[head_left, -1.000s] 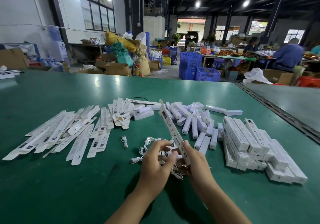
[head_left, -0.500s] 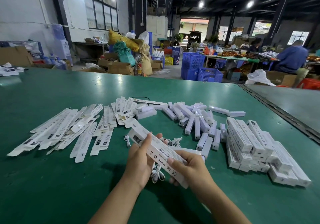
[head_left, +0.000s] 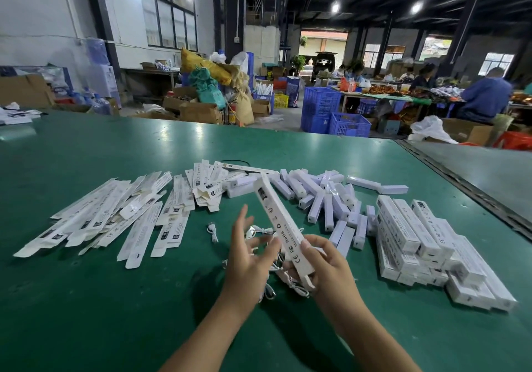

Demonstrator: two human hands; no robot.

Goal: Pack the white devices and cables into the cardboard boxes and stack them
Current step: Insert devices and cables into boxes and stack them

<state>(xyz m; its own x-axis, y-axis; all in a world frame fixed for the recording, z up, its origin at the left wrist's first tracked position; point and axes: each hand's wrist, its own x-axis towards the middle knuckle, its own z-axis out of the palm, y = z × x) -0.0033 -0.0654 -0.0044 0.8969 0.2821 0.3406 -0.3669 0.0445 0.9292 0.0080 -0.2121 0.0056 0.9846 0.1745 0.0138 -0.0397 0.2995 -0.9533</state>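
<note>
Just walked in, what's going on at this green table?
A person is packing at a green table. The right hand grips a long white box, tilted up; the left hand is open beside it. Cables lie by the hands. Flat unfolded boxes lie to the left, loose white devices in the middle, closed boxes stacked on the right.

Green table [head_left: 115, 299] carries flattened cartons [head_left: 100, 216], loose white devices [head_left: 322, 196], small cables [head_left: 213, 232] and stacked, apparently closed boxes [head_left: 426, 245].

white box [head_left: 283, 229], green table [head_left: 115, 299], blue crates [head_left: 334, 115]
</note>
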